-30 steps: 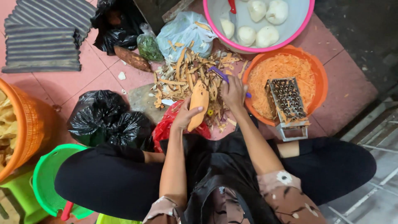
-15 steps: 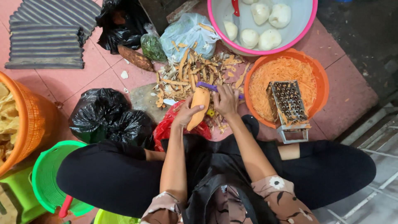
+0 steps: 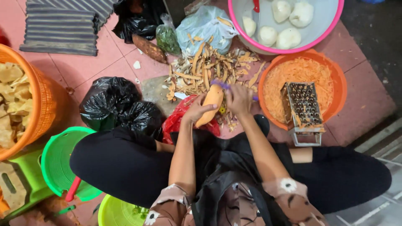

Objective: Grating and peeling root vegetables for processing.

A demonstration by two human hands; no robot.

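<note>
My left hand grips an orange peeled root vegetable, held upright over the floor in front of my crossed legs. My right hand is closed on a purple-handled peeler laid against the vegetable's top. Just beyond both hands lies a heap of orange and brown peelings. To the right stands an orange basin of grated orange shreds, with a metal box grater resting at its near side.
A pink-rimmed basin at the top holds white peeled pieces. Black plastic bags sit at my left knee, a red bag under my hands. An orange basket of chips and green tubs stand at the left.
Both hands and the vegetable have drawn slightly nearer to my body and lower in view; the peeler has slid along the vegetable's top end.
</note>
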